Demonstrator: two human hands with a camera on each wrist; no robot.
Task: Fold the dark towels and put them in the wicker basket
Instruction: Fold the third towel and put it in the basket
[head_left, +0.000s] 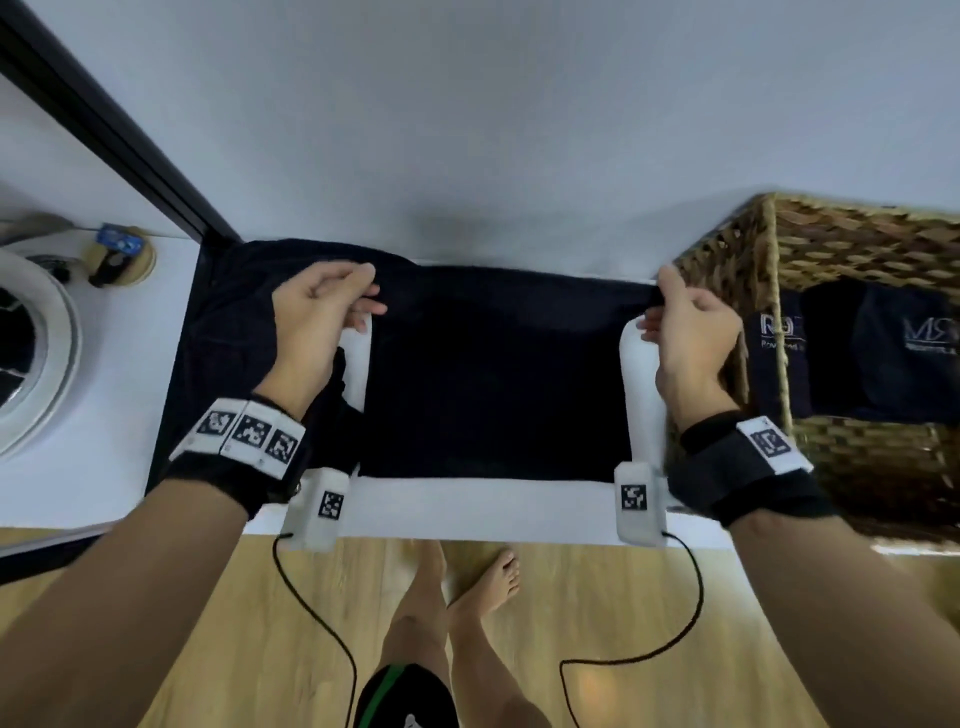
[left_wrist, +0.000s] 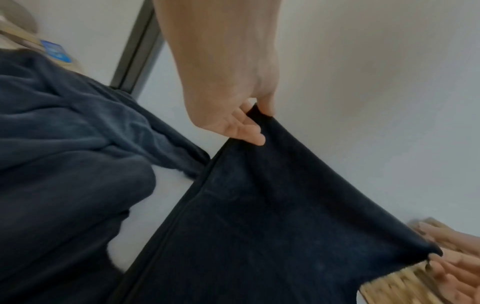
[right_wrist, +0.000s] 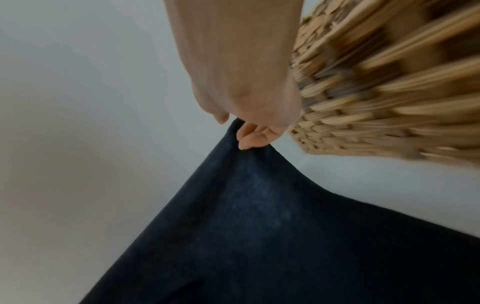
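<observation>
Your left hand (head_left: 319, 312) pinches the far left corner of the dark towel (head_left: 493, 374), thumb above and fingers curled beneath the edge; the left wrist view shows the same pinch, the fingertips (left_wrist: 249, 131) pressed under the cloth. Your right hand (head_left: 691, 332) pinches the far right corner in the same way, and in the right wrist view its fingers (right_wrist: 249, 137) curl round the raised corner of the towel (right_wrist: 259, 236). Between your two hands the far edge is pulled taut and lifted a little, while the rest of the towel lies on the white table (head_left: 467, 514), its near edge flat and square to you. To your left, just beside this towel, a heap of more dark cloth (head_left: 228, 332) lies crumpled on the table, partly under your left wrist. To your right stands the wicker basket (head_left: 852, 234), close by your right hand; whether the hand touches its wall cannot be told. Inside the basket lie folded dark towels (head_left: 883, 353) with pale lettering on them, too blurred to read. At the far left is a white round appliance door (head_left: 47, 343).
</observation>
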